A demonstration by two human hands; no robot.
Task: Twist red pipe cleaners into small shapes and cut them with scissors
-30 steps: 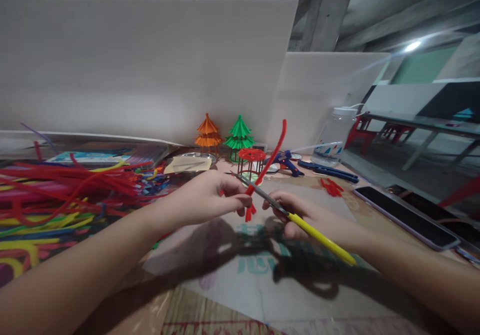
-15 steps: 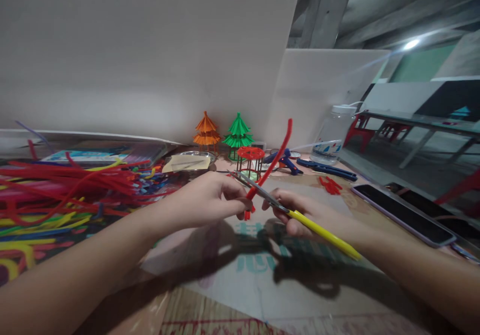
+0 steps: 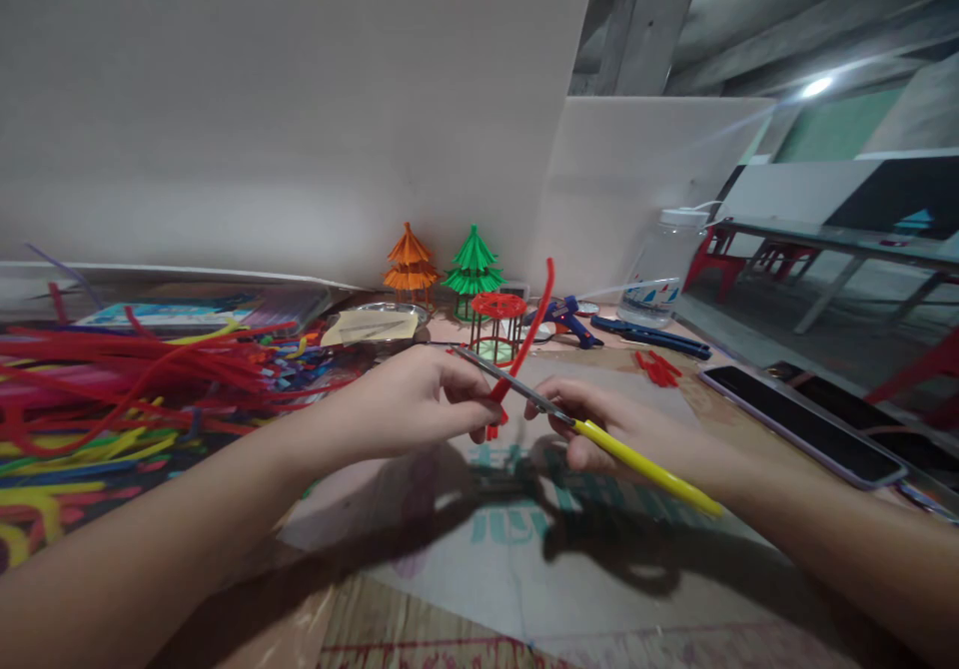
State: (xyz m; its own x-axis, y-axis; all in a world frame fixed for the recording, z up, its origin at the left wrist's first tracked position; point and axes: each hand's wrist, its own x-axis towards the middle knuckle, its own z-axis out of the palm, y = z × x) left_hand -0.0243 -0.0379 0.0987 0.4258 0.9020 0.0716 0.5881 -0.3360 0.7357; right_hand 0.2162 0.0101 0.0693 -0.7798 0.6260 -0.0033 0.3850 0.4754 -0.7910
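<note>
My left hand pinches a red pipe cleaner near its lower end; the stem rises up and to the right. My right hand grips yellow-handled scissors, whose metal blades cross the pipe cleaner just above my left fingertips. Both hands hover over a pale paper sheet on the table.
A heap of coloured pipe cleaners fills the left. Behind stand an orange pagoda model, a green one and a red-topped frame. A blue glue gun, red offcuts, a plastic jar and a phone lie right.
The upper end of the red pipe cleaner has dropped and looks shorter. The scissors and both hands have barely shifted; the view has moved slightly.
</note>
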